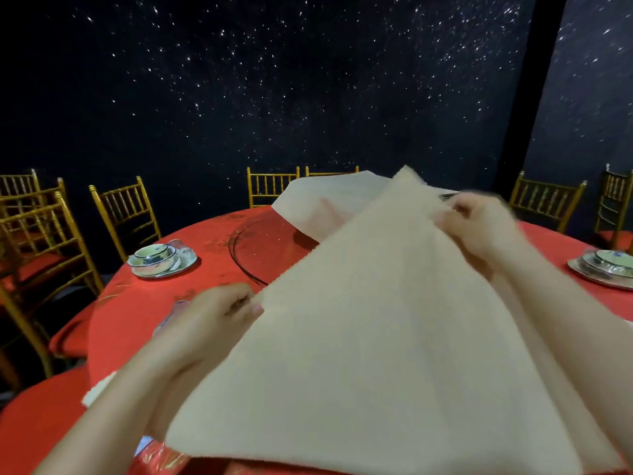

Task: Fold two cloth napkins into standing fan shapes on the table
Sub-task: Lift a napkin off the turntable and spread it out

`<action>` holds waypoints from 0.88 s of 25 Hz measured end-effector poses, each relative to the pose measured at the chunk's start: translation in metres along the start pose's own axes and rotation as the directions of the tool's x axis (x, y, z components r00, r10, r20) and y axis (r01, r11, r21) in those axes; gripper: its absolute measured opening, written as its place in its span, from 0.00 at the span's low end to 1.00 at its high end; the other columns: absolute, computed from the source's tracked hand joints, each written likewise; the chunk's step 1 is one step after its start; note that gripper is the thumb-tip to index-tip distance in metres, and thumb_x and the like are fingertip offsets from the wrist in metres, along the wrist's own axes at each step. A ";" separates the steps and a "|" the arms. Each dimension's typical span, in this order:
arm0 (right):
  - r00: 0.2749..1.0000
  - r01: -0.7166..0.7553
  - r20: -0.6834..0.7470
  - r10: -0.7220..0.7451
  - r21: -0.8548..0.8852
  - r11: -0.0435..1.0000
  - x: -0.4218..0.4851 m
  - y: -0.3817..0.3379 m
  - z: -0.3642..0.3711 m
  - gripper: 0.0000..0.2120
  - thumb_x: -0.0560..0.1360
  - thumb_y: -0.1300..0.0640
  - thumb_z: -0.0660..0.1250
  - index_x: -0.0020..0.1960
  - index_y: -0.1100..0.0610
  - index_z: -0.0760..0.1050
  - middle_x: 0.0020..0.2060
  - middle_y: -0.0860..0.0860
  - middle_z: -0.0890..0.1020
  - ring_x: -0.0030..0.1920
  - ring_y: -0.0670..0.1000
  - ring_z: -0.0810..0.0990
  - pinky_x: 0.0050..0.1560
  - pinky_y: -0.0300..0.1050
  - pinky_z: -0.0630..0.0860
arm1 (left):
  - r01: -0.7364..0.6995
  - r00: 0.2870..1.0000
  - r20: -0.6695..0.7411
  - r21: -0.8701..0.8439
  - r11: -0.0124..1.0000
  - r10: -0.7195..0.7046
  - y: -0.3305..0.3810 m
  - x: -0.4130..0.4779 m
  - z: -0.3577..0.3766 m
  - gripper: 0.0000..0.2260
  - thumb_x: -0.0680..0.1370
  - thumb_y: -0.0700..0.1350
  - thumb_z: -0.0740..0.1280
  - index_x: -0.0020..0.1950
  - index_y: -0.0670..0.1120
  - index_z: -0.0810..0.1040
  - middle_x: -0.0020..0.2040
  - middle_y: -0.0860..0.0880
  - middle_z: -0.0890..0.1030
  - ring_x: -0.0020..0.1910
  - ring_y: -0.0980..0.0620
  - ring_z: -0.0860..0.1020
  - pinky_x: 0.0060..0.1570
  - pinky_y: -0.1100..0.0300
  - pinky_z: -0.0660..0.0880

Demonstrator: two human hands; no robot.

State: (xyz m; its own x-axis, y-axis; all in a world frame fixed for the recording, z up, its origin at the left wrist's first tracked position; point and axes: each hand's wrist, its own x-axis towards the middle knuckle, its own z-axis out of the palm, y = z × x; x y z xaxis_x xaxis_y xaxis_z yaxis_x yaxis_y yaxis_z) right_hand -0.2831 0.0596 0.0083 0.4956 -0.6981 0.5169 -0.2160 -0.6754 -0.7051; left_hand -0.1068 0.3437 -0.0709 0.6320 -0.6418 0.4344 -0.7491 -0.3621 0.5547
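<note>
A large beige cloth napkin [383,337] is lifted above the red table [144,303] and spreads wide toward me. My left hand [212,320] pinches its left edge between thumb and fingers. My right hand [479,224] grips the napkin's upper part, higher and farther away, slightly blurred. A far flap of beige cloth [335,200] hangs behind, folded over. A small piece of beige cloth [99,389] peeks out under my left forearm at the table's near-left edge; whether it is a second napkin I cannot tell.
A glass turntable [260,248] sits at the table's centre. Place settings with bowls on plates stand at the left [161,260] and at the right [606,267]. Gold chairs [126,214] ring the table. A starry dark wall is behind.
</note>
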 end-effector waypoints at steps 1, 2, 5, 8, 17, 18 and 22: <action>0.998 -0.007 0.059 0.011 -0.077 0.997 -0.001 0.019 0.025 0.03 0.73 0.62 0.66 0.40 0.59 0.76 0.38 0.56 0.79 0.39 0.54 0.75 0.35 0.44 0.67 | 0.019 1.000 -0.004 0.113 0.993 -0.018 -0.013 -0.006 0.015 0.11 0.77 0.46 0.62 0.34 0.46 0.68 0.28 0.53 0.68 0.29 0.55 0.67 0.30 0.69 0.64; 0.992 -0.020 0.119 0.037 -0.141 0.990 -0.005 0.042 0.050 0.03 0.73 0.61 0.65 0.40 0.57 0.76 0.38 0.55 0.79 0.41 0.56 0.77 0.37 0.45 0.66 | 0.023 1.000 0.009 0.188 0.982 -0.025 -0.029 -0.013 0.032 0.12 0.76 0.46 0.61 0.33 0.47 0.66 0.29 0.53 0.68 0.32 0.54 0.69 0.33 0.69 0.65; 0.976 -0.064 0.187 0.113 -0.249 0.966 -0.027 0.097 0.112 0.05 0.74 0.61 0.62 0.46 0.58 0.77 0.39 0.57 0.80 0.47 0.61 0.79 0.41 0.48 0.67 | 0.023 0.994 0.094 0.266 0.964 -0.049 -0.065 -0.027 0.074 0.12 0.73 0.48 0.59 0.30 0.50 0.61 0.32 0.47 0.71 0.35 0.44 0.70 0.35 0.58 0.65; 0.978 -0.095 0.159 0.138 -0.252 0.963 -0.034 0.114 0.137 0.08 0.75 0.60 0.60 0.51 0.59 0.76 0.44 0.60 0.82 0.47 0.62 0.78 0.40 0.47 0.67 | 0.068 0.997 0.002 0.336 0.939 -0.073 -0.075 -0.031 0.086 0.13 0.72 0.45 0.62 0.32 0.47 0.61 0.31 0.44 0.72 0.35 0.41 0.69 0.32 0.57 0.66; 0.986 -0.023 0.154 0.069 -0.287 0.958 -0.027 0.129 0.155 0.09 0.76 0.60 0.62 0.53 0.60 0.77 0.49 0.58 0.78 0.52 0.61 0.76 0.49 0.49 0.67 | -0.323 0.944 0.201 0.410 0.853 0.261 -0.008 -0.050 0.136 0.17 0.69 0.69 0.56 0.42 0.58 0.74 0.43 0.59 0.78 0.42 0.57 0.76 0.36 0.66 0.66; 0.984 -0.026 0.162 0.077 -0.297 0.954 -0.026 0.127 0.154 0.10 0.76 0.60 0.62 0.55 0.60 0.77 0.50 0.58 0.78 0.54 0.61 0.75 0.52 0.50 0.67 | -0.349 0.931 0.249 0.400 0.847 0.267 -0.002 -0.055 0.148 0.22 0.70 0.72 0.50 0.43 0.59 0.73 0.44 0.60 0.78 0.43 0.59 0.74 0.39 0.65 0.64; 0.971 0.118 0.236 -0.036 -0.344 0.931 -0.055 0.099 0.137 0.22 0.76 0.55 0.64 0.69 0.55 0.66 0.67 0.53 0.69 0.66 0.56 0.68 0.65 0.49 0.62 | -0.344 0.912 0.351 0.367 0.865 0.213 -0.001 -0.063 0.159 0.23 0.73 0.70 0.46 0.50 0.57 0.71 0.48 0.55 0.82 0.47 0.54 0.68 0.42 0.57 0.59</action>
State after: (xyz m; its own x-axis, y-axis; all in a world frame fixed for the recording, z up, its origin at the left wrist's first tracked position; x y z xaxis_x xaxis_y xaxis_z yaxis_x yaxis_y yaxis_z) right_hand -0.2161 0.0639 -0.1565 0.6873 -0.5974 0.4132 -0.4322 -0.7935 -0.4284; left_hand -0.1771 0.2773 -0.2118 0.3467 -0.8998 0.2649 -0.9376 -0.3406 0.0700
